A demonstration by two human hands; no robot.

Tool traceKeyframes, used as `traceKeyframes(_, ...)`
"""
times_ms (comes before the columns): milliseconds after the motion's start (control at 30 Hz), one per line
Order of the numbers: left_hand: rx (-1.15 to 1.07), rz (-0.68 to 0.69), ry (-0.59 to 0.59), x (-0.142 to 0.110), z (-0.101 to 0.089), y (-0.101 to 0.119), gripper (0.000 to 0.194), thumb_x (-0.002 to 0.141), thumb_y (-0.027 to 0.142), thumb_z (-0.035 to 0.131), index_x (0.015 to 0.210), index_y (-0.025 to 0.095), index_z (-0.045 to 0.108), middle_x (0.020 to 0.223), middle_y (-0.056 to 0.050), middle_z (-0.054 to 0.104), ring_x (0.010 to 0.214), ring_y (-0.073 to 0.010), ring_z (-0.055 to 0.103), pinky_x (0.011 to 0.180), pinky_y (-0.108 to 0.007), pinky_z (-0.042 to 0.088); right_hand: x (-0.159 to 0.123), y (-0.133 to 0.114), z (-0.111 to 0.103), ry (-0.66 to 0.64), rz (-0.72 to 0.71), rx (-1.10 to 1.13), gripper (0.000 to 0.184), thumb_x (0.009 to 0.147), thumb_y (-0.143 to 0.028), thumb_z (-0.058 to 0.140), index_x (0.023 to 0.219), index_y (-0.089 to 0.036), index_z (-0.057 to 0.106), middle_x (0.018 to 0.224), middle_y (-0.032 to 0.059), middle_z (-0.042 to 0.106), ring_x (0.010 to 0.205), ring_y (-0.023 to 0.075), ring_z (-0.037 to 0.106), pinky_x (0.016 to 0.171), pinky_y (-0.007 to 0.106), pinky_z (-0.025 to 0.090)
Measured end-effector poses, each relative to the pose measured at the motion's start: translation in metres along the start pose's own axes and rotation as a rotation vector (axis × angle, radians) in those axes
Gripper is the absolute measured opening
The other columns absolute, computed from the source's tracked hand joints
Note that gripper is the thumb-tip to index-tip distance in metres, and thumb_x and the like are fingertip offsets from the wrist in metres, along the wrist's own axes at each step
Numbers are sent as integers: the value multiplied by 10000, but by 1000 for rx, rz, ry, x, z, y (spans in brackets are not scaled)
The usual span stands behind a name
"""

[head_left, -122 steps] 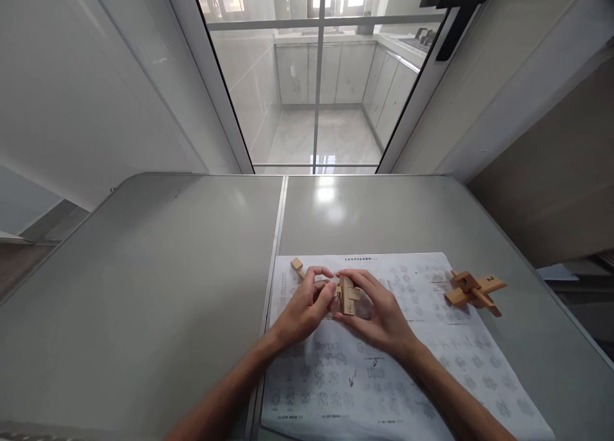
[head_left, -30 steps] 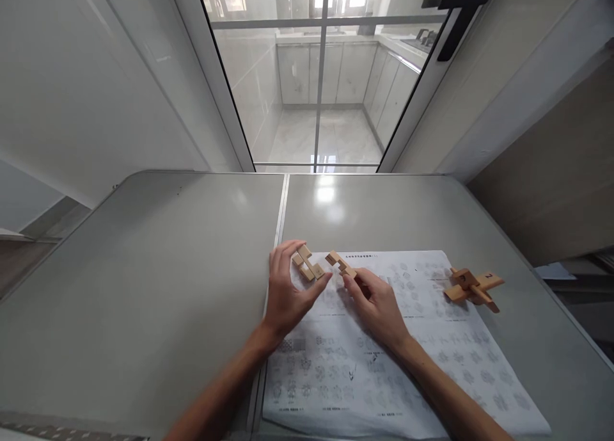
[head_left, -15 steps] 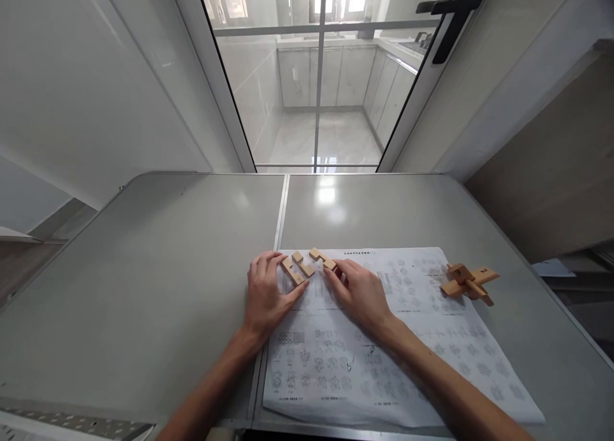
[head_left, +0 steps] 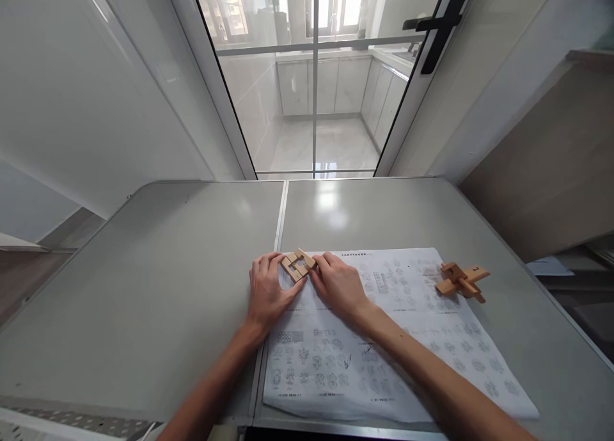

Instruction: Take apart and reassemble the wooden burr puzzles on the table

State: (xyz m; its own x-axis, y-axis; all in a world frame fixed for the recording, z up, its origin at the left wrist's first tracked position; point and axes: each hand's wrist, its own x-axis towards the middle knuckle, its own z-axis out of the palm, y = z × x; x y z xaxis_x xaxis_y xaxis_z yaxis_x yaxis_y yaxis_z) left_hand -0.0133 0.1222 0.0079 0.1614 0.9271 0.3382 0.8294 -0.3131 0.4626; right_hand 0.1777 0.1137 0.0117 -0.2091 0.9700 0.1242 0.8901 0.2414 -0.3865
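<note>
Several pale notched wooden puzzle pieces (head_left: 293,273) lie flat on a printed paper sheet (head_left: 330,329), pushed together into a block with small gaps inside. My left hand (head_left: 269,292) curves round the left side, fingers at the far corner and thumb at the near corner, gripping the left piece. At the right side, my right hand (head_left: 339,288) pinches the end of the right-hand notched piece (head_left: 305,256), its fingertips partly hidden. To the right, an interlocked cross-shaped wooden puzzle (head_left: 462,281) rests across the sheet's edge.
The grey table (head_left: 144,287) has a metal seam (head_left: 282,214) running from front to back. Beyond its far edge stands a glass door (head_left: 307,108) with a black handle (head_left: 439,24). Small printed diagrams cover the sheet.
My right hand has moved left with its notched piece, bringing it against the others. The gaps between the pieces have narrowed. My left hand has stayed nearly in place.
</note>
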Motion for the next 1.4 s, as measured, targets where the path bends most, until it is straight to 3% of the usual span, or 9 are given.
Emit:
traceKeyframes(400, 38, -19, 25, -3, -1, -12, 569, 850, 459, 808, 1324, 217, 604, 1342, -138, 633, 1267, -361, 557, 1120, -536, 444, 8, -8, -12, -133, -96, -71, 183, 1077, -186, 518, 1233, -169, 614, 1158, 121, 698, 989, 249, 684, 677, 300, 465)
traceKeyframes(533, -3, -10, 20, -17, -14, -7, 712, 855, 447, 795, 1458, 201, 506, 1450, -160, 559, 1350, -370, 509, 1169, -574, 421, -21, 3, -26, -136, -99, 0, 379, 1040, -182, 559, 1418, -157, 539, 1180, 113, 696, 967, 250, 706, 722, 318, 524)
traceKeyframes(667, -118, -38, 46, -43, -35, 8, 503, 951, 409, 680, 1401, 226, 551, 1372, -130, 599, 1274, -317, 579, 1105, -510, 496, -68, 25, -45, -150, -85, 302, 305, 1079, -247, 484, 1355, -209, 610, 1225, 95, 700, 832, 198, 716, 741, 338, 564)
traceKeyframes(767, -258, -155, 0, -62, -46, 20, 314, 969, 454, 653, 1180, 222, 633, 1032, -60, 666, 904, -228, 661, 824, -358, 582, -102, 41, -58, -150, 40, 551, 290, 1096, -350, 463, 1246, -238, 684, 1135, 80, 734, 865, 204, 709, 763, 334, 571)
traceKeyframes(867, -405, -330, -107, -77, -50, 27, 312, 966, 533, 645, 1011, 225, 648, 753, 20, 592, 627, -161, 563, 589, -259, 494, -129, 57, -64, -124, 250, 754, 349, 1059, -507, 543, 1151, -231, 735, 962, 62, 741, 829, 213, 689, 732, 318, 562)
traceKeyframes(933, -463, -400, -139, -84, -49, 28, 353, 956, 573, 637, 928, 221, 653, 670, 44, 532, 563, -140, 504, 536, -237, 431, -142, 66, -64, -108, 385, 944, 427, 1027, -596, 578, 1114, -211, 740, 881, 48, 712, 733, 190, 649, 660, 292, 540)
traceKeyframes(1067, -485, -426, -135, -89, -47, 26, 387, 932, 595, 648, 881, 212, 669, 643, 51, 494, 555, -129, 473, 535, -228, 395, -157, 81, -58, 122, 614, 1169, 479, 945, -673, 678, 999, -199, 725, 797, 15, 641, 605, 144, 539, 536, 250, 469)
traceKeyframes(1200, -455, -427, -115, -85, -46, 27, 400, 925, 605, 645, 866, 211, 683, 630, 49, 493, 545, -131, 456, 528, -227, 396, -163, 87, -50, 259, 636, 1165, 459, 946, -666, 685, 1018, -213, 701, 755, -4, 621, 561, 138, 513, 527, 250, 468)
traceKeyframes(1400, -428, -397, -106, -80, -44, 29, 384, 926, 598, 647, 871, 221, 693, 624, 44, 532, 540, -138, 480, 526, -226, 424, -165, 80, -41, 139, 444, 811, 458, 1006, -640, 591, 991, -205, 733, 750, 38, 665, 630, 190, 577, 579, 288, 479)
